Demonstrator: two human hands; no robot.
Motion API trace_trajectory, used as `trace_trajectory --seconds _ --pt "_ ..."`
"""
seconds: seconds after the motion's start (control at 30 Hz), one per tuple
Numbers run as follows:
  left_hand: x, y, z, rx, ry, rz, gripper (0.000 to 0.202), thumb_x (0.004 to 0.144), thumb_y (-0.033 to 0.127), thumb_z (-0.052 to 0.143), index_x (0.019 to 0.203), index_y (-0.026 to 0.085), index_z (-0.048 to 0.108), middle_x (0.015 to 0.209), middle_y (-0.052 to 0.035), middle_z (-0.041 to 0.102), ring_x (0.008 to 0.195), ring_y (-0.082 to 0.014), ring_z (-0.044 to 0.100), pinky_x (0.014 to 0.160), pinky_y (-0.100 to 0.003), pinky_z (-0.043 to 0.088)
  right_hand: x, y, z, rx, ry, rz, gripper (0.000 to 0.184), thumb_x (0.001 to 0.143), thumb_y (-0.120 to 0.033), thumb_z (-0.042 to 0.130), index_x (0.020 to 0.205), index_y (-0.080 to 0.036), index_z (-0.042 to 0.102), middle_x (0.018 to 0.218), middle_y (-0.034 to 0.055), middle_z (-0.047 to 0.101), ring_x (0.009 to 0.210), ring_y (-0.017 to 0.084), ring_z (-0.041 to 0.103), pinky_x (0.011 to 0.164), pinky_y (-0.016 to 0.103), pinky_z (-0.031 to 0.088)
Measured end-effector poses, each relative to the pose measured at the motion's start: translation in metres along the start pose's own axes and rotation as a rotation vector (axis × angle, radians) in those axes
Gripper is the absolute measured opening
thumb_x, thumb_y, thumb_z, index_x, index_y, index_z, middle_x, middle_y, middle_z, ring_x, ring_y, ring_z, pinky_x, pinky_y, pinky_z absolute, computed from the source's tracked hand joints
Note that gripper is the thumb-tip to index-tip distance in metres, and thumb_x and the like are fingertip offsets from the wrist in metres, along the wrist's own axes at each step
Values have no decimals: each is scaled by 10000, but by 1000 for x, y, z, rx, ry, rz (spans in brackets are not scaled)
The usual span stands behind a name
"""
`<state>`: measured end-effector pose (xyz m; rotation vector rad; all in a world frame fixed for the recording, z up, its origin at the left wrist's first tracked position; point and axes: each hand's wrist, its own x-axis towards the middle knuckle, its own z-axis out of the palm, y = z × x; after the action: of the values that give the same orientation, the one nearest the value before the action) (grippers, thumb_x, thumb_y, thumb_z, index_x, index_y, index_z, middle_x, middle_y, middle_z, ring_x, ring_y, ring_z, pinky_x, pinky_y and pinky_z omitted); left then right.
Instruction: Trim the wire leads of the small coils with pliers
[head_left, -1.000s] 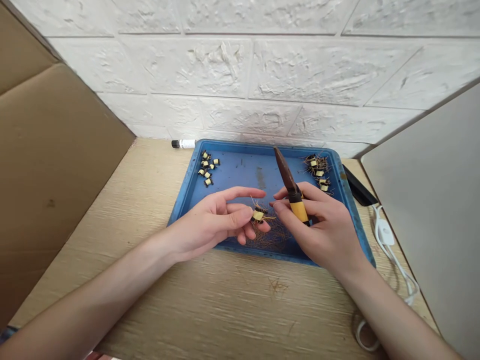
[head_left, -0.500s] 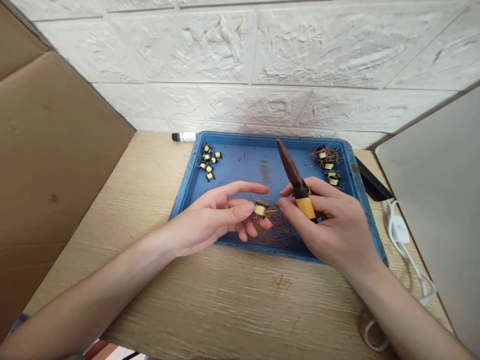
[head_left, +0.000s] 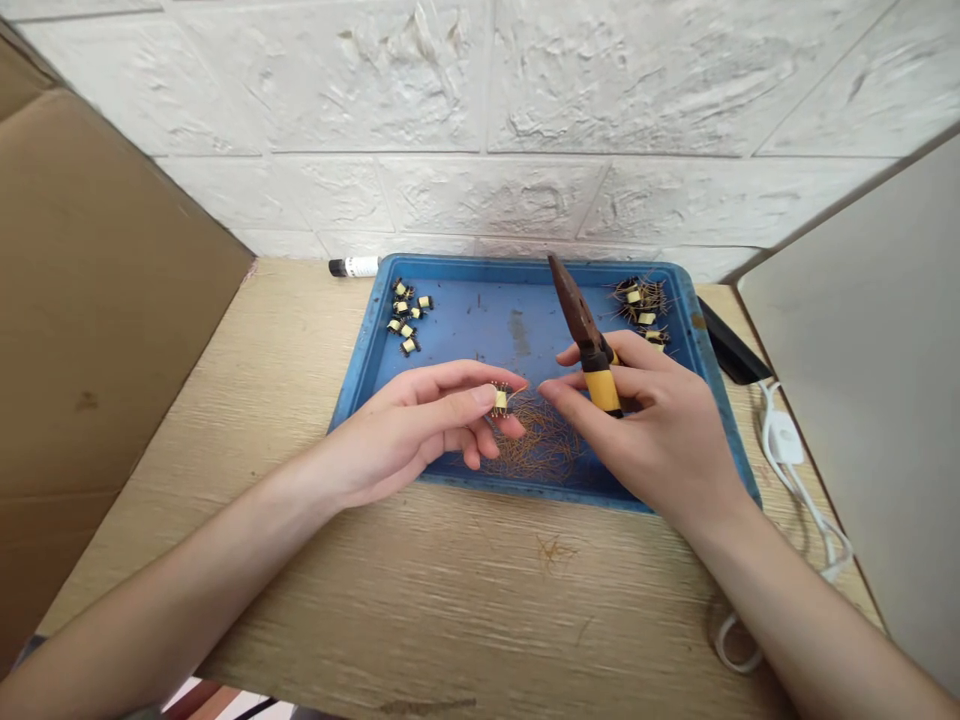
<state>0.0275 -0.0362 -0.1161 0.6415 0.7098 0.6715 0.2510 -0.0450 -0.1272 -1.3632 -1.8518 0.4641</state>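
Observation:
Between the thumb and fingers of my left hand (head_left: 431, 420) is a small transformer (head_left: 501, 399) with yellow tape, dark ends and metal pins. A copper-coloured wire sticks out from its right side. My right hand (head_left: 652, 410) holds pliers (head_left: 581, 320) with yellow-and-black handles, the dark jaws pointing up and away. My right thumb and a fingertip come together just right of the wire; whether they touch it I cannot tell. Both hands are over the blue tray (head_left: 495, 490). Beneath them lies a heap of cut copper wire pieces (head_left: 536, 445).
Several transformers (head_left: 405, 312) with short pins lie at the tray's left; others with long wires (head_left: 641, 300) are at its right. A marker-like tube (head_left: 354, 267) lies behind. A black bar (head_left: 731, 340) and white cable with switch (head_left: 786, 438) are on the right. Wire scraps (head_left: 556, 550) lie in front.
The transformer has turned in my left fingers, so its pins now point up and down and a wire shows on its right. My right fingertips have drawn closer together. The view has shifted slightly.

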Motion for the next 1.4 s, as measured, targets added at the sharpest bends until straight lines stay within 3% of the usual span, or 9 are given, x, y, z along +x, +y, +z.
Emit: trace_trajectory --seconds 0.13,0.3,0.53,0.93,1.2,1.4 --pt "0 0 0 15 11 -2 234 837 250 894 1032 153 807 826 -44 823 629 -80 703 598 -158 542 0 -1 -1 10 11 4 397 914 -312 707 547 -233 579 861 37 743 751 169 682 669 324 541" --pt "1 -1 2 78 66 4 378 818 282 907 1127 159 727 801 -35 816 620 -86 687 579 -165 501 0 -1 0 -8 25 22 255 902 -231 689 647 -243 674 912 39 758 797 186 705 689 332 551" --pt "1 1 4 161 104 35 528 752 315 955 1151 164 645 764 -5 795 613 -79 653 570 -161 476 1 -2 0 -8 28 22 335 917 -235 671 586 -229 617 856 28 738 736 156 678 647 301 520" --pt "4 -3 2 206 150 68 318 685 254 967 885 158 739 757 7 749 634 -93 623 559 -202 462 1 -2 0 -4 3 27 388 929 -268 668 552 -236 584 821 28 729 716 159 668 633 312 508" --pt "3 -3 3 208 154 37 268 677 221 967 882 170 803 764 -3 781 625 -81 618 570 -191 460 0 -3 1 -13 6 15 381 929 -251 666 556 -230 592 835 27 740 712 152 671 627 311 490" --pt "1 -3 0 202 76 16 220 743 285 953 921 195 860 808 -36 826 615 -75 615 583 -187 463 0 -2 0 -28 4 6 372 929 -244 671 563 -227 605 826 24 735 677 142 647 592 312 455"
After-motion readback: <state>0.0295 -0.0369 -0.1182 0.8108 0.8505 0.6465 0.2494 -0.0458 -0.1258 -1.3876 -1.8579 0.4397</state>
